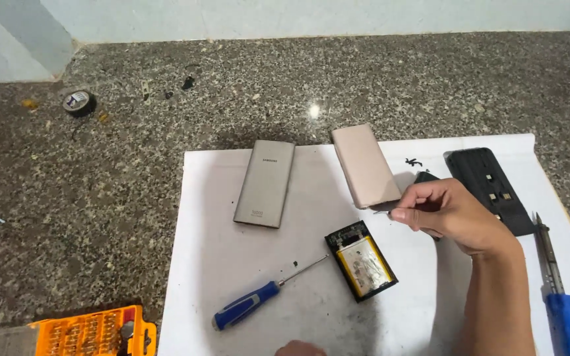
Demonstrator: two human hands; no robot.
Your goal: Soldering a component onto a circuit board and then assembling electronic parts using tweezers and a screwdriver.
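Observation:
My right hand (446,214) hovers over a white sheet (219,264), fingers pinched on a thin metal tool (382,211). The tool's tip sits just below the near end of a pinkish-beige power bank shell (365,166). In front of the hand lies an opened black battery pack (361,260) with a yellow-taped cell facing up. A grey power bank (265,183) lies to the left of the pink shell. Only a sliver of my left hand (300,349) shows at the bottom edge, near a blue-handled screwdriver (258,302).
A black ribbed cover (489,191) and a blue-handled soldering iron (552,277) lie on the right. An orange bit set (94,333) sits at the bottom left. A tape roll (78,102) and small bits lie on the speckled stone floor near the wall.

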